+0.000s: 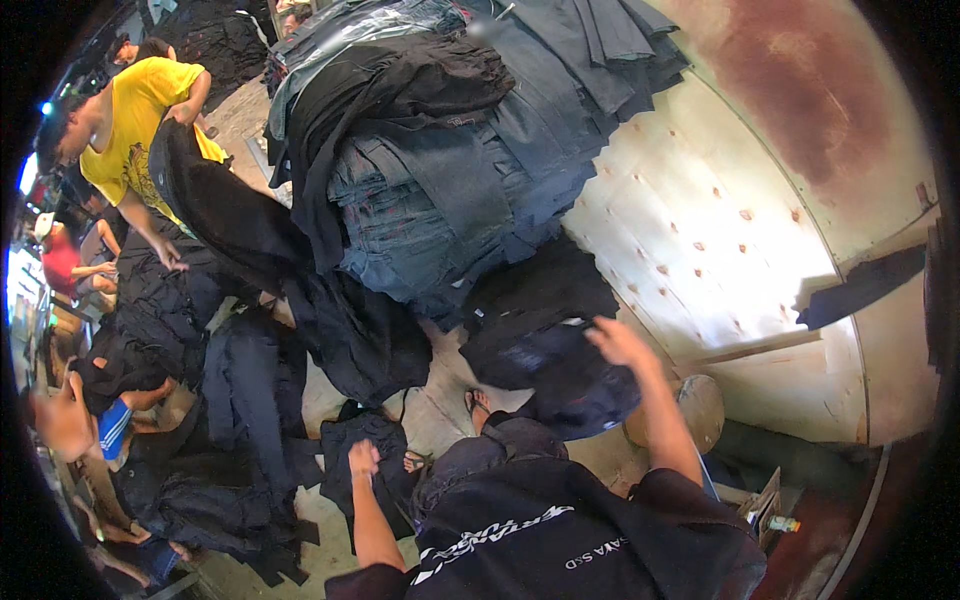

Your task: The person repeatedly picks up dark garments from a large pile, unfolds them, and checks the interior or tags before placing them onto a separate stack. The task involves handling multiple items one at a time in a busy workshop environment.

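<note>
My left hand (365, 458) is closed with its fingers curled, over a black garment (345, 430) on the floor near my feet. Whether it grips the cloth, I cannot make out. My right hand (615, 342) has its fingers stretched out, above or touching the edge of a pile of black garments (540, 340) on my right. A small white tag shows beside those fingertips. Just beyond stands a tall stack of dark blue-grey denim trousers (430, 195), with black garments (400, 85) draped over its top.
At the left, a person in a yellow shirt (150, 115) holds a long black garment (240, 220). Several others sit farther left among heaps of black clothes (220, 480). A pale padded panel (710, 230) stands at the right, with a round stool (700, 412) below it.
</note>
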Action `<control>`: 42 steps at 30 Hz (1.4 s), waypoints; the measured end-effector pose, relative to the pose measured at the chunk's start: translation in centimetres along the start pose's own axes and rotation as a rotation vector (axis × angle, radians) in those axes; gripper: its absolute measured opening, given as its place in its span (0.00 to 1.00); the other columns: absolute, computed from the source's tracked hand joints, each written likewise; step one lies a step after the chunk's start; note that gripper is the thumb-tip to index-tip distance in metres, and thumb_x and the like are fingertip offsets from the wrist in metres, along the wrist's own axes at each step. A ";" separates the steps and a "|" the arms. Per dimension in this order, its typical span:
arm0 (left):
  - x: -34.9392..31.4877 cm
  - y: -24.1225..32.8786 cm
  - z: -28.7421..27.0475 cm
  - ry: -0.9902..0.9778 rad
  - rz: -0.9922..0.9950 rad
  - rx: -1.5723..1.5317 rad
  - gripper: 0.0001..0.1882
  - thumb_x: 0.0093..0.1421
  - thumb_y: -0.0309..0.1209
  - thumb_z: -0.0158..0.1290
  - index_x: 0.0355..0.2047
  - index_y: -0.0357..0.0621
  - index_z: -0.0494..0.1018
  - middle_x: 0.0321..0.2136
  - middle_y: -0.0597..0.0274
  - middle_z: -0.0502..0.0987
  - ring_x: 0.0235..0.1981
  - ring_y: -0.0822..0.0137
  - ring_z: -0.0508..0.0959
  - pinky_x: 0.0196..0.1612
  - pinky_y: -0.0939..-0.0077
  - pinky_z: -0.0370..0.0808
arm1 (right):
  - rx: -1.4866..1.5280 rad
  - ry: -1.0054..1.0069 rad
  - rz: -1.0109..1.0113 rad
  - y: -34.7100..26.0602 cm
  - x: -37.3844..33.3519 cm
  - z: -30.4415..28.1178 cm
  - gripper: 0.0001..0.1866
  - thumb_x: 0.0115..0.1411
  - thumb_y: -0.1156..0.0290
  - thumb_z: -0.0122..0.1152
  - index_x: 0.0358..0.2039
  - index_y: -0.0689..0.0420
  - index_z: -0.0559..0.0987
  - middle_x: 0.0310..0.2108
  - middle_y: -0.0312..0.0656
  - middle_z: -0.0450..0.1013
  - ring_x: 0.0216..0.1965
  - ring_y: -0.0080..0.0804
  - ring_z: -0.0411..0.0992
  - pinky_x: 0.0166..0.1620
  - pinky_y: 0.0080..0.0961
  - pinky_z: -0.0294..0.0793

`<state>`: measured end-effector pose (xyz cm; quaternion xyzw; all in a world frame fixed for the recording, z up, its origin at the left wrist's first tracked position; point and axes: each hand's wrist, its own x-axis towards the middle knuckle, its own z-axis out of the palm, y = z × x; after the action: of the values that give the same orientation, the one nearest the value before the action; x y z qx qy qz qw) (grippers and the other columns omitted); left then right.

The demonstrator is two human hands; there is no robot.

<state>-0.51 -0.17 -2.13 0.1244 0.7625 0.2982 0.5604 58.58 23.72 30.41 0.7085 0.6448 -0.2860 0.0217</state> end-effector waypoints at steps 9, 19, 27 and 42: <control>1.5 18.6 13.0 -0.020 0.703 0.253 0.15 0.70 0.41 0.56 0.43 0.41 0.80 0.36 0.53 0.86 0.38 0.57 0.86 0.45 0.63 0.82 | -0.177 0.483 -0.020 3.9 -0.7 -20.9 0.22 0.70 0.64 0.58 0.62 0.58 0.77 0.48 0.63 0.79 0.52 0.66 0.76 0.54 0.56 0.75; -1.7 -1.2 6.6 0.006 -0.001 0.798 0.34 0.68 0.54 0.40 0.50 0.38 0.83 0.55 0.36 0.79 0.58 0.38 0.78 0.63 0.49 0.73 | -0.205 -0.079 -0.025 -6.5 10.4 -0.6 0.31 0.66 0.48 0.62 0.63 0.55 0.78 0.61 0.57 0.75 0.63 0.58 0.73 0.65 0.50 0.72; -6.7 -7.7 -2.4 0.095 -0.391 -0.008 0.18 0.70 0.42 0.53 0.48 0.42 0.79 0.35 0.57 0.86 0.37 0.63 0.86 0.39 0.54 0.82 | 0.205 -0.076 -0.456 -20.9 18.6 6.7 0.30 0.68 0.48 0.65 0.58 0.61 0.80 0.52 0.57 0.81 0.53 0.50 0.80 0.56 0.43 0.78; -1.3 1.5 -2.5 0.248 -0.389 -0.196 0.18 0.72 0.44 0.56 0.52 0.45 0.77 0.39 0.61 0.85 0.37 0.65 0.85 0.37 0.57 0.79 | 1.319 0.652 0.016 -27.6 48.3 -16.5 0.44 0.55 0.42 0.78 0.54 0.72 0.78 0.46 0.50 0.80 0.40 0.40 0.80 0.39 0.43 0.81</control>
<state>-2.65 -0.47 0.21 -0.1174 0.8026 0.2703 0.5187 39.53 78.52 32.61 0.6282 0.3073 -0.3889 -0.5997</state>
